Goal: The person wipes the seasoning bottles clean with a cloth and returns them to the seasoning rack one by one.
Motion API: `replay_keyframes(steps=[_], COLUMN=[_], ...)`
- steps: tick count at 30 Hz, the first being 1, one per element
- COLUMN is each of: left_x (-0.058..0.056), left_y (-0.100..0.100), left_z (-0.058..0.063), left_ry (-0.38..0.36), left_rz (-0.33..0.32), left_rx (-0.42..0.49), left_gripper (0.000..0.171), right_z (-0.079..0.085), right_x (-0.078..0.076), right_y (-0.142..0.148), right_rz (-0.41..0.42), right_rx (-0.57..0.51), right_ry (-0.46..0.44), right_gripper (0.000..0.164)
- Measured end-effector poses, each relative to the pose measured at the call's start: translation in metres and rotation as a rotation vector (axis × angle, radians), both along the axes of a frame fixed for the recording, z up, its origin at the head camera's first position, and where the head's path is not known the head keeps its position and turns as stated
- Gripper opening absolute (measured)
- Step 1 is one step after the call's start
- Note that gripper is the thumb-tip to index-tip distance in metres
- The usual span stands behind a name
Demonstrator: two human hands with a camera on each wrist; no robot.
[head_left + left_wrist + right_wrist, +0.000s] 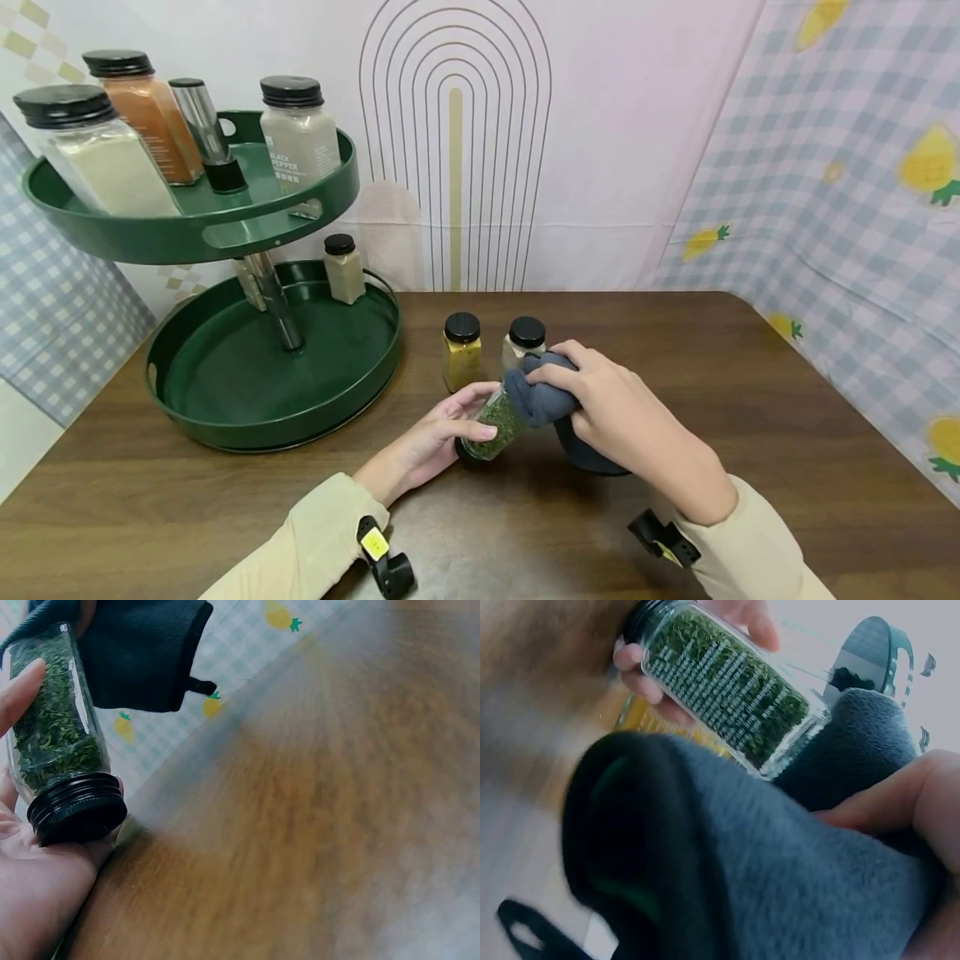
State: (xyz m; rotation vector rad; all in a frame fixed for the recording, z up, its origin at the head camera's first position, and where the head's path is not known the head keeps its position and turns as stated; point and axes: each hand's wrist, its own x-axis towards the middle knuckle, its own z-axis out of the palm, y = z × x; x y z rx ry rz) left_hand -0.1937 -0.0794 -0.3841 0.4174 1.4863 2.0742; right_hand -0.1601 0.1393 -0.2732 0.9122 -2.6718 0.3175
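Observation:
My left hand (438,433) grips a glass jar of dried green herbs (498,423), tilted with its black lid (77,811) low, by the palm. White print covers one side of the jar in the right wrist view. My right hand (611,404) holds a dark grey-blue cloth (542,398) bunched against the jar's glass base. The rest of the cloth hangs below that hand, with a small loop (201,685) at its edge. Just behind the hands stand a jar of yellow spice (461,360) and a black-lidded jar (527,332), partly hidden by the cloth.
On the left stands a two-tier green tray (270,437). Its upper tier (142,236) bears large spice jars, including a black pepper jar (300,146), and a metal grinder (204,125). Small jars, one pale (344,273), sit below. Patterned cloths hang behind the wooden table (750,417).

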Motion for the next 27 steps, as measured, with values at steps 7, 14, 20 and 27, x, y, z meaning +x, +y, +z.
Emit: replay_keyframes(steps=[7, 14, 20, 27], left_x=[-0.001, -0.001, 0.0, 0.0], left_y=[0.001, 0.001, 0.001, 0.001], left_z=[-0.002, -0.001, 0.0, 0.001], left_ry=[0.012, 0.003, 0.018, 0.016], left_rz=[0.002, 0.008, -0.009, -0.018], left_rx=[0.007, 0.03, 0.035, 0.004], left_gripper=[0.047, 0.047, 0.047, 0.046], right_z=[0.009, 0.012, 0.018, 0.02], right_x=[0.003, 0.005, 0.002, 0.004], right_y=[0.009, 0.016, 0.021, 0.017], right_rz=[0.019, -0.065, -0.101, 0.131], right_rx=[0.091, 0.229, 0.162, -0.007], right_ry=[-0.036, -0.077, -0.019, 0.007], right_gripper=[0.045, 0.037, 0.044, 0.063])
